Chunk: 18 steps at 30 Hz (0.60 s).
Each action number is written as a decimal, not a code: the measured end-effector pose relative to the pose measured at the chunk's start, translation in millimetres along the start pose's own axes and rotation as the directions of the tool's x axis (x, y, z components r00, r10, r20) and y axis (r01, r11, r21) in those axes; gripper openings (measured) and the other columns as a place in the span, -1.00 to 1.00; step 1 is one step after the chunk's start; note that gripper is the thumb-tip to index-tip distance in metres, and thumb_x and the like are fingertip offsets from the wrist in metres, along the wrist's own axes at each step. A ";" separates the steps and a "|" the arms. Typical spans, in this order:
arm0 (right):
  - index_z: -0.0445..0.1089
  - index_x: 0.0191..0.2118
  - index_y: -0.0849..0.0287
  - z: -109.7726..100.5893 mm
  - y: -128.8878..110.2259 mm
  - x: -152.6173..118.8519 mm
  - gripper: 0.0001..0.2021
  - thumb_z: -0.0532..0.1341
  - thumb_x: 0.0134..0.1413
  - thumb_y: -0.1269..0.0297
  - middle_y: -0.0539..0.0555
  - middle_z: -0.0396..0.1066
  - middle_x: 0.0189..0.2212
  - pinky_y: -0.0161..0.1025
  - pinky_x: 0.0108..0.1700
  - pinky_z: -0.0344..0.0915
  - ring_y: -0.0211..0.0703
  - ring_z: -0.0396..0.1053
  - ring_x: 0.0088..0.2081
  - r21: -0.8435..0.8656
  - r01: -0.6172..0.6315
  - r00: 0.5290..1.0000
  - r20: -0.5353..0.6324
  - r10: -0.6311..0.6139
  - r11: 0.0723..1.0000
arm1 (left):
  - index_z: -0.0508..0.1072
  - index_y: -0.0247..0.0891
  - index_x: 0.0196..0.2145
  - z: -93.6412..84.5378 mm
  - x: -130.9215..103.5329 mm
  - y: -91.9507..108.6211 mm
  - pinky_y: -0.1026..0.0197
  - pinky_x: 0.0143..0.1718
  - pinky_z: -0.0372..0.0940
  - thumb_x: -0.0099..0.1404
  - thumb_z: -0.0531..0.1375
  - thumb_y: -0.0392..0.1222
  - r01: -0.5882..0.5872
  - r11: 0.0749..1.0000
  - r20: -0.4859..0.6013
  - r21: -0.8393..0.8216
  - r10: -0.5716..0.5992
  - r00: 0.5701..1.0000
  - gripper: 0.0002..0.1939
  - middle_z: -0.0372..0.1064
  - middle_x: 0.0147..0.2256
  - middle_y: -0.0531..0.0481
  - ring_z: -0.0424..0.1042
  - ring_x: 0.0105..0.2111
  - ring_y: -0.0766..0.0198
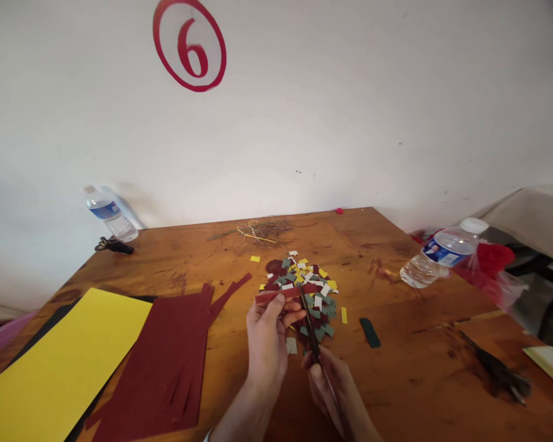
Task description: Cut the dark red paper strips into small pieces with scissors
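Observation:
My left hand [270,328] pinches a dark red paper strip [291,293], held level above a heap of small cut pieces [325,304] in red, grey-green, yellow and white. Dark scissors [311,328] are gripped in my right hand [334,387]. Their blades point away from me and meet the strip near its right end. Whether the blades are parted is hard to tell. More red strips lie on the red sheets [161,350] to the left of my hands.
A yellow sheet [92,337] lies over black paper at left. Water bottles stand at back left [113,215] and right [437,255]. A black tool [498,368] lies at right, a dark green piece [369,332] nearer, and tangled wires [262,232] at the back.

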State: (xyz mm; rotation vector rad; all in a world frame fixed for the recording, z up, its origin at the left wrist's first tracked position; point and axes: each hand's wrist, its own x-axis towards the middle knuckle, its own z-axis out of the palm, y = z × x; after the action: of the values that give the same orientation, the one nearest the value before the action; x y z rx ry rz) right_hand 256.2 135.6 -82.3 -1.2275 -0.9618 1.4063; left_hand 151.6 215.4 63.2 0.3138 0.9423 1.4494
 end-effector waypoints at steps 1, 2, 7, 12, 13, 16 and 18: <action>0.36 -0.36 0.10 0.2 0.0 0.2 -0.31 0.26 0.02 -0.55 -0.23 -0.11 -0.67 -0.33 -0.61 -0.23 -0.36 -0.19 -0.63 0.001 0.001 1.000 -0.001 -0.001 1.000 | 0.54 -0.33 -0.51 -0.1 0.2 -0.1 0.25 -0.47 0.50 -0.24 0.57 -0.13 -0.002 1.000 -0.001 -0.003 0.002 1.000 -0.61 0.51 -0.54 -0.02 0.51 -0.53 0.30; 0.36 -0.36 0.10 0.5 -0.5 0.0 -0.31 0.26 0.02 -0.55 -0.23 -0.10 -0.66 -0.33 -0.61 -0.22 -0.36 -0.19 -0.63 0.006 0.000 1.000 0.001 0.000 1.000 | 0.53 -0.33 -0.51 -0.1 0.4 -0.3 0.25 -0.47 0.50 -0.24 0.57 -0.13 -0.004 1.000 -0.003 -0.005 0.004 1.000 -0.61 0.51 -0.54 -0.02 0.51 -0.53 0.30; 0.34 -0.34 0.09 2.2 -8.4 -5.1 -0.33 0.29 0.03 -0.53 -0.26 -0.17 -0.66 -0.34 -0.61 -0.26 -0.38 -0.24 -0.63 0.043 -0.041 0.999 0.007 0.041 0.998 | 0.51 -0.31 -0.50 -0.1 0.2 -0.8 0.24 -0.46 0.51 -0.24 0.57 -0.15 -0.012 1.000 -0.014 -0.002 0.012 1.000 -0.61 0.50 -0.53 0.01 0.51 -0.52 0.30; 0.32 -0.37 0.09 3.0 -8.6 -4.3 -0.31 0.31 -0.01 -0.55 -0.23 -0.11 -0.64 -0.34 -0.60 -0.24 -0.38 -0.20 -0.62 0.069 -0.035 0.999 0.016 0.034 0.997 | 0.50 -0.31 -0.49 -0.6 0.0 -0.8 0.22 -0.45 0.52 -0.22 0.56 -0.14 -0.011 1.000 -0.006 0.007 0.011 1.000 -0.61 0.50 -0.53 0.00 0.51 -0.52 0.30; 0.31 -0.39 0.09 3.3 -7.3 -3.2 -0.31 0.31 -0.02 -0.55 -0.21 -0.09 -0.63 -0.35 -0.60 -0.23 -0.38 -0.18 -0.61 0.071 -0.021 1.000 0.015 0.020 0.997 | 0.50 -0.31 -0.49 -0.7 0.0 -0.9 0.22 -0.45 0.52 -0.22 0.56 -0.14 -0.011 1.000 -0.005 0.008 0.011 1.000 -0.61 0.50 -0.53 0.00 0.51 -0.52 0.30; 0.30 -0.41 0.09 4.3 -4.2 -0.9 -0.31 0.32 -0.01 -0.54 -0.18 -0.03 -0.61 -0.35 -0.59 -0.18 -0.35 -0.12 -0.58 0.067 0.003 1.000 0.002 -0.003 0.998 | 0.50 -0.31 -0.49 -1.2 0.4 -1.4 0.22 -0.44 0.52 -0.21 0.56 -0.14 -0.012 1.000 -0.002 0.009 0.012 1.000 -0.61 0.50 -0.53 0.00 0.51 -0.52 0.30; 0.29 -0.41 0.09 4.8 -4.5 -0.5 -0.31 0.32 -0.01 -0.53 -0.16 0.00 -0.60 -0.35 -0.58 -0.14 -0.34 -0.09 -0.57 0.070 0.008 1.000 -0.017 -0.007 0.998 | 0.50 -0.31 -0.49 -1.8 0.7 -1.9 0.21 -0.43 0.53 -0.21 0.56 -0.13 -0.014 1.000 0.007 0.014 0.014 1.000 -0.61 0.50 -0.53 0.00 0.51 -0.52 0.30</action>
State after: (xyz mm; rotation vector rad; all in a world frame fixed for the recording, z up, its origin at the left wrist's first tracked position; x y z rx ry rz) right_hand 252.3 136.1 -77.0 -1.1806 -0.8973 1.4100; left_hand 151.6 215.1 60.4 0.3360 0.9460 1.4540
